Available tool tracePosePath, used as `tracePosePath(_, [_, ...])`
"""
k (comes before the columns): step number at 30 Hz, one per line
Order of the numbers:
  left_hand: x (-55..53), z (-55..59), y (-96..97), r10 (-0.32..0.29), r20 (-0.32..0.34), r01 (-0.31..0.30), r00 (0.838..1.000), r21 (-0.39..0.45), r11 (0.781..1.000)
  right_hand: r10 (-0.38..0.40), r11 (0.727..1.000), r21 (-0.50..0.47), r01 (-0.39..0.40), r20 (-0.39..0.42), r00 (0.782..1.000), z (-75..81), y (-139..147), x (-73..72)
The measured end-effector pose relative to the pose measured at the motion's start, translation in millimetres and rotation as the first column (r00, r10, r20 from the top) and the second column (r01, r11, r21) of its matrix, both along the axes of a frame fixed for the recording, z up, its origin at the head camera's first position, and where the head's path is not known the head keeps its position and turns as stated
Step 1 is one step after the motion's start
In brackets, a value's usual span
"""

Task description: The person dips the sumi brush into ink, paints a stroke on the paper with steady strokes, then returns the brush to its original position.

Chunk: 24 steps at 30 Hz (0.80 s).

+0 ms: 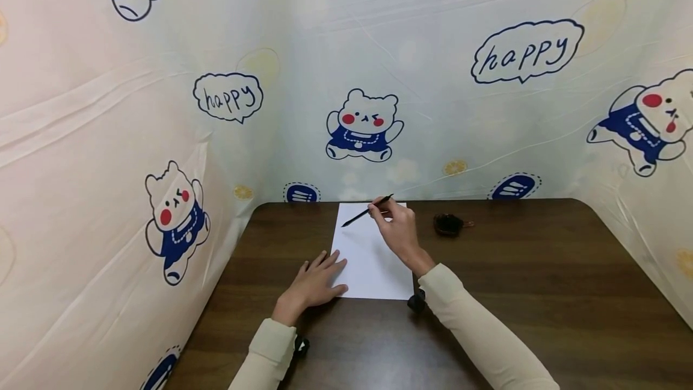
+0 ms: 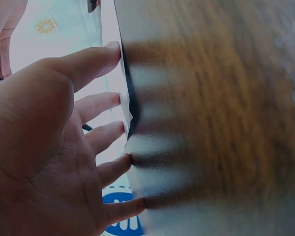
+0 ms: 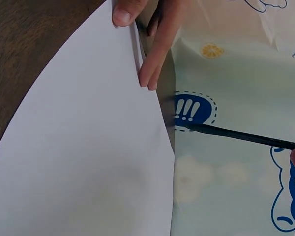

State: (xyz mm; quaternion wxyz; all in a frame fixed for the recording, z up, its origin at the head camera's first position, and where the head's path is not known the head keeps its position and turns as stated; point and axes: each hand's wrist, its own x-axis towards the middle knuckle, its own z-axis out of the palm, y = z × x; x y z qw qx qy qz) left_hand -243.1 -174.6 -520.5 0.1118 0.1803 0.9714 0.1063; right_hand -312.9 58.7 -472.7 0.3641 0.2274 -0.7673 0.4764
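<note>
A white sheet of paper (image 1: pixel 373 272) lies upright toward the back of the dark wooden table. My left hand (image 1: pixel 316 283) rests with spread, nearly straight fingers on its lower left edge; the left wrist view shows the fingertips (image 2: pixel 119 126) along the paper's side. Above the upper part of the sheet, my right hand (image 1: pixel 402 230) pinches a slim black brush (image 1: pixel 358 217) between thumb and fingers. The brush slants down to the left, its tip over the sheet's upper left area. In the right wrist view the brush's dark pointed head (image 3: pixel 199 129) appears clear of the paper.
To the right of the paper sits a small dark, dish-like object (image 1: pixel 448 224) with a reddish-brown stub at its right side. Printed cloth (image 1: pixel 368 35) hangs behind and at both sides of the table (image 1: pixel 514 281). Dark wrist cameras (image 1: pixel 417 301) sit by both cuffs.
</note>
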Motion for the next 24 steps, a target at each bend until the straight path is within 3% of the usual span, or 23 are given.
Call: tracePosePath(24, [2.7,1.7,0.6,-0.016,-0.026,0.017,1.0,0.019,1.0,0.036,0.999,0.017,-0.037,0.063,0.997,-19.8,-7,3.6])
